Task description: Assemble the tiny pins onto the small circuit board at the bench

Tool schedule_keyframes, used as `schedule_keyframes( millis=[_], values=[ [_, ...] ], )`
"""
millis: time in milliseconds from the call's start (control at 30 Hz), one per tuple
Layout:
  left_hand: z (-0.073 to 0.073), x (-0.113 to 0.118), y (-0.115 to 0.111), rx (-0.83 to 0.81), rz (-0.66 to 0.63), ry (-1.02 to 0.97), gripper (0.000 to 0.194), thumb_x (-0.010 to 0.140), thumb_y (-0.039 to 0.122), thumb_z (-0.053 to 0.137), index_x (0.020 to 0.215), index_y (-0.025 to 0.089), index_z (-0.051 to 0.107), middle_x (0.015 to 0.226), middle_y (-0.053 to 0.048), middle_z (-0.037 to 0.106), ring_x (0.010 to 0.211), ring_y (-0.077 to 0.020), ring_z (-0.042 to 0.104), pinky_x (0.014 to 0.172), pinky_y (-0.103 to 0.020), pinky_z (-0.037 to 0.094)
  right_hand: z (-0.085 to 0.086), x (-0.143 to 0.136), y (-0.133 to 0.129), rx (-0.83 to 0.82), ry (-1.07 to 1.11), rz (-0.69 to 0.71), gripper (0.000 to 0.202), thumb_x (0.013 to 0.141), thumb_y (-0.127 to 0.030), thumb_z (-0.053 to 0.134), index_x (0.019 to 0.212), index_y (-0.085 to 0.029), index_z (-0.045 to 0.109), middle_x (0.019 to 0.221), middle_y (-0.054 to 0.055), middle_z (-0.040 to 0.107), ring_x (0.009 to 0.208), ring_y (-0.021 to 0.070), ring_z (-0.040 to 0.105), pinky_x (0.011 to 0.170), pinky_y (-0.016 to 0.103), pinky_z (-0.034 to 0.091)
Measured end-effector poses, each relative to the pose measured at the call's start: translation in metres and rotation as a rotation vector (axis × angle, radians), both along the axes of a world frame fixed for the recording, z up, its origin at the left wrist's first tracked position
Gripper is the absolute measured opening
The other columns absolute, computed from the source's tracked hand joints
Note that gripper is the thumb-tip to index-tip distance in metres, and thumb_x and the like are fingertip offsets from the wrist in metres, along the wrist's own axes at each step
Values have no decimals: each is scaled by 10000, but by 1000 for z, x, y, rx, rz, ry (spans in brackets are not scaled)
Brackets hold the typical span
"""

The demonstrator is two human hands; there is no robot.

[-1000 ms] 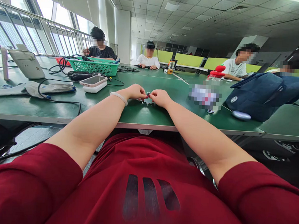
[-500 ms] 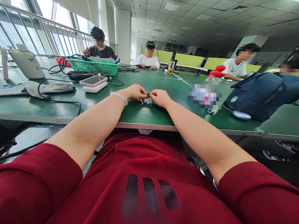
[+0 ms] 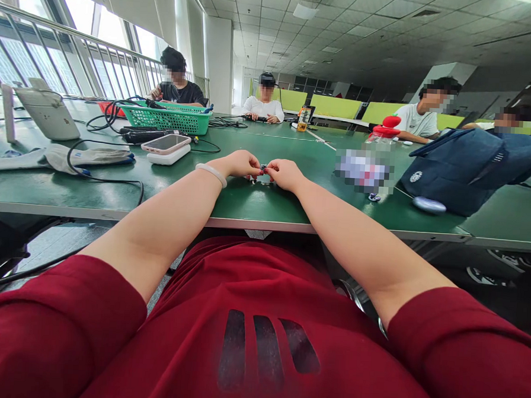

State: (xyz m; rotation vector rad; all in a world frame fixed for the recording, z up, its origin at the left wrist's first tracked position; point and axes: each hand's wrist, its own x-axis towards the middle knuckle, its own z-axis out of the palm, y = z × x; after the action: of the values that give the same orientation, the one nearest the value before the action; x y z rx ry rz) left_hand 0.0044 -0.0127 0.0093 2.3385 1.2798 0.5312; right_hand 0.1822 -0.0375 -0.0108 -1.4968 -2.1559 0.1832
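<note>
My left hand [image 3: 244, 164] and my right hand [image 3: 283, 172] meet over the green table [image 3: 242, 207], near its front edge. Between my fingertips is a small dark, shiny object [image 3: 263, 168], pinched from both sides; it is too small to make out. Just below the fingers, a few tiny shiny bits [image 3: 261, 182] lie on the tabletop. A pale band circles my left wrist.
On the left are a green basket [image 3: 165, 119] with cables, a phone [image 3: 166, 144] on a white case, a glove [image 3: 58, 157] and a white device [image 3: 50, 113]. A blue bag [image 3: 463, 168] and a red-lidded jar [image 3: 385, 131] stand right. Several people sit beyond.
</note>
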Motion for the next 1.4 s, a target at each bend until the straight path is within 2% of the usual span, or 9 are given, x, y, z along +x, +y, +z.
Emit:
schedule_keyframes(
  millis=[767,1000,1400],
  values=[
    [2,1,-3,-8,7,1,219,630,384,690,686,172,691,644,-21,681,595,-130,583,631,-239,436,-2,1,2,4,-10,-6,255,873,-320,498,882,-163,699,780,32,710,683,125,571,696,238,403],
    [1,2,-1,7,-4,42,257,644,426,679,696,175,697,588,-7,655,576,-133,570,633,-242,412,-1,-1,0,-1,-26,-4,244,854,-316,515,879,-167,707,785,33,710,680,126,567,701,242,407],
    [2,2,-4,26,-4,83,299,664,455,641,731,171,705,624,-18,671,597,-137,580,631,-238,414,0,-1,-2,1,-36,-8,241,853,-318,522,862,-165,708,790,34,709,682,126,562,706,244,403]
  ],
)
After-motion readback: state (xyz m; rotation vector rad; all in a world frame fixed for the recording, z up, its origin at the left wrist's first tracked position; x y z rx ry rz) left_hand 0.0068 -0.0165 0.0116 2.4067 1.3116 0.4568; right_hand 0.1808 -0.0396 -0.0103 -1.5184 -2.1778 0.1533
